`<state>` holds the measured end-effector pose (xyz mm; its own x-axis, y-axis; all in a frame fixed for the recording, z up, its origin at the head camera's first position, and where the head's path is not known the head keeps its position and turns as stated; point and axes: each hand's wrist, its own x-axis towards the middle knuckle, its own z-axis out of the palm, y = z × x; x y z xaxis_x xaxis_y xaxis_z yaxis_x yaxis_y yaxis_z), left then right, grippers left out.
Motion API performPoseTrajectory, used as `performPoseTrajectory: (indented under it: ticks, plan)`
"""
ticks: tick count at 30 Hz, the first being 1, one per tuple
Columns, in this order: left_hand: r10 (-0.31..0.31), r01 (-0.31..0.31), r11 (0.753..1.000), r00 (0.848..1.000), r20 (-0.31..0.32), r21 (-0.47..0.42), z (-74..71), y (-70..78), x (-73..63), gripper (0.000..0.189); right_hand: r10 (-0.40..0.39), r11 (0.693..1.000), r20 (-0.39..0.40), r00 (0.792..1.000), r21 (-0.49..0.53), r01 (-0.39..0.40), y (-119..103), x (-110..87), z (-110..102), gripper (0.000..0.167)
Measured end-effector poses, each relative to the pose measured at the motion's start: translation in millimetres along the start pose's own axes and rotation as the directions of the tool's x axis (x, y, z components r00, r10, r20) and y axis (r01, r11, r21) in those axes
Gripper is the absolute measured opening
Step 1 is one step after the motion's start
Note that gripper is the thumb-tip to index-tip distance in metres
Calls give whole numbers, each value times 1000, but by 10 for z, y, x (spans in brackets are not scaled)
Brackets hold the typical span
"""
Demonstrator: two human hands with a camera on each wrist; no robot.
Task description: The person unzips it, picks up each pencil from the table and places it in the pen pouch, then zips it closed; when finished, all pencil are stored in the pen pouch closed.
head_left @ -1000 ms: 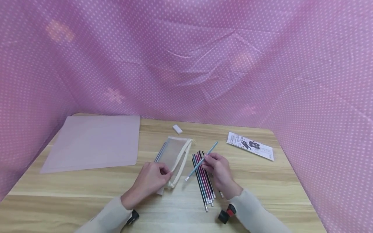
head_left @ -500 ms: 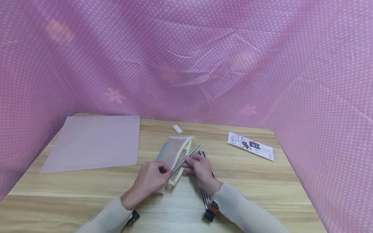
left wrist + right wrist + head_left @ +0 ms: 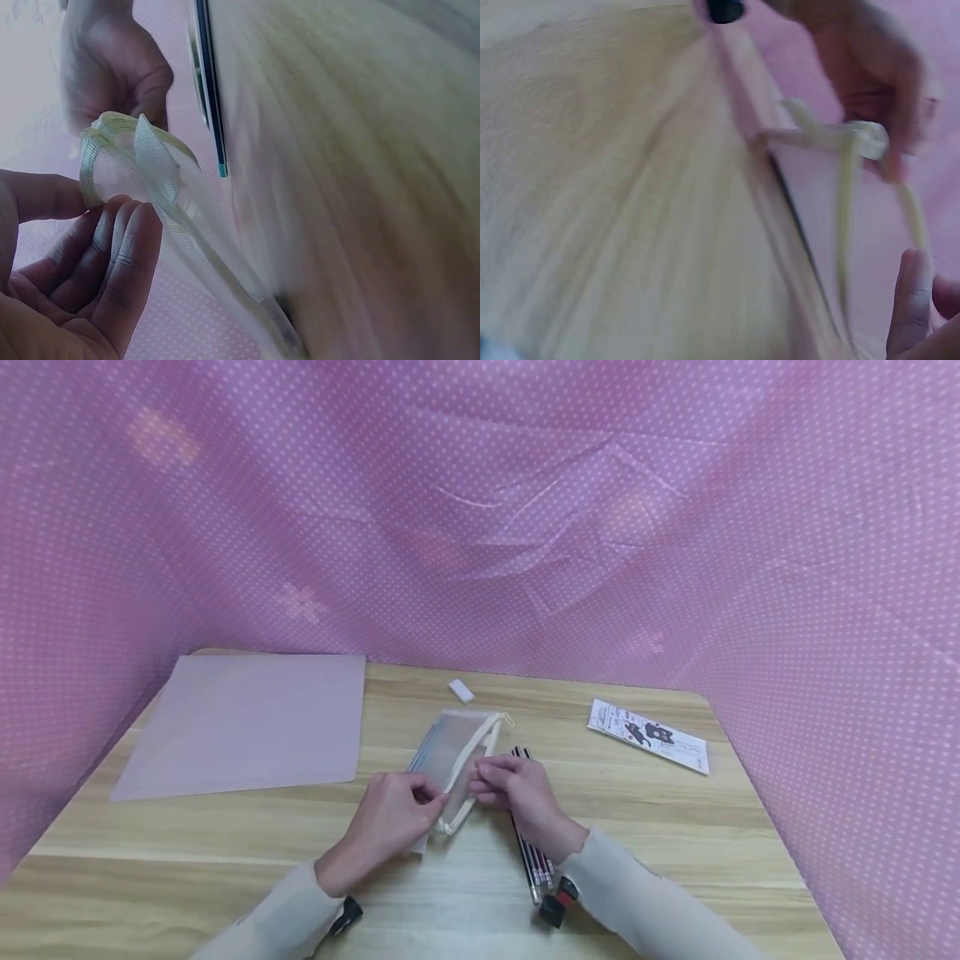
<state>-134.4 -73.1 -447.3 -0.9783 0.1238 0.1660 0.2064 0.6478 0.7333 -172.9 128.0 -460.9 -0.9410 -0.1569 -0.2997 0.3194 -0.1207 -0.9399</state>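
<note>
pinches the near end of the rim of a translucent mesh pouch with cream trim (image 3: pixel 453 750) between thumb and fingers of the left hand (image 3: pixel 392 817), much as half a second ago. holds the pouch on the pale wood-grain table (image 3: pixel 637 835), in front of the body, with mouth gaping to the right.

with the right hand (image 3: pixel 521 795), reaches to the right side of that mouth, fingers bent and thumb drawn close to them. a second ago, held a slim light-blue pencil with a white eraser end over the pile; half a second ago, angled it across the mouth. now shows none of it between the fingertips in the head view. cannot tell from these views whether gripping anything there.

covers with this hand and wrist part of a bundle of slender dark and magenta pencils (image 3: pixel 534 867), seen almost whole a second ago, just right of the pouch.

has left in place, beyond the pouch, a small white block eraser (image 3: pixel 461 692); to the right, a white packet printed with black animal figures (image 3: pixel 648 737); to the left, a flat pale-lilac rectangular sheet (image 3: pixel 247 722).
</note>
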Motion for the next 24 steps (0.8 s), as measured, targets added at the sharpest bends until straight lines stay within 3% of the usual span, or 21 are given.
performPoseTrajectory:
  ticks: [5, 9, 14, 19, 22, 24]
  plan:
    - [-8, 8, 1000, 1000, 4, 3, 8, 4, -6, 13, -48, 999, 52, 997, 20, 47, -102, -42, -291, 34]
    - [-10, 10, 1000, 1000, 9, 7, 22, 8, -14, 13, -65, 998, 36, 997, -14, 66, -146, -61, -598, 34]
    - [-21, 21, 1000, 1000, 19, 10, 27, 10, -14, 12, -65, 975, -19, 998, -213, 59, -113, -38, -932, 36]
    - [-22, 22, 1000, 999, 27, 9, 34, 9, -12, 12, -76, 905, -87, 993, -425, 32, -65, -17, -1057, 28]
    - [-30, 30, 1000, 999, 31, 4, 43, 3, -14, 12, -92, 834, -87, 992, -551, 29, -44, -24, -1057, 24]
    - [-31, 31, 1000, 999, 28, 4, 46, 1, -15, 12, -97, 762, -87, 991, -647, 18, -25, -23, -1046, 22]
